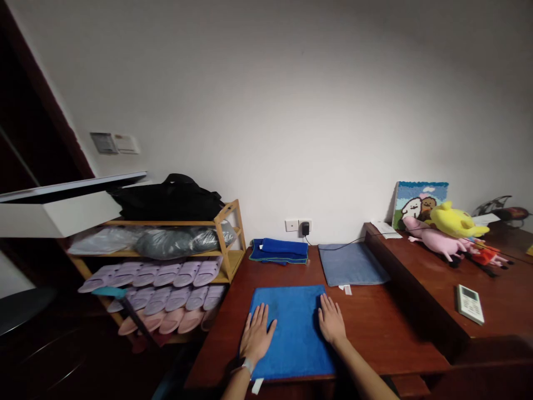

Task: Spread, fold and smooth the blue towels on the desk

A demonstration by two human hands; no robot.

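A bright blue towel [293, 333] is spread out on the brown wooden table [366, 339], with a white tag at its near left corner. My left hand [257, 335] rests on the towel's left edge, fingers stretched out. On the right edge lies my right hand [332, 320], palm down, its fingers extended. Behind, toward the wall, are a folded dark blue towel [285, 251] and a flat grey-blue towel [352, 265] with white tags.
Left stands a wooden rack [227, 239] with rows of slippers [145, 276] and a black bag [170, 197]. The raised surface [425, 278] at right bears plush toys [437, 239] and a white remote [470, 304]. A thin cable runs from a black plug [305, 228].
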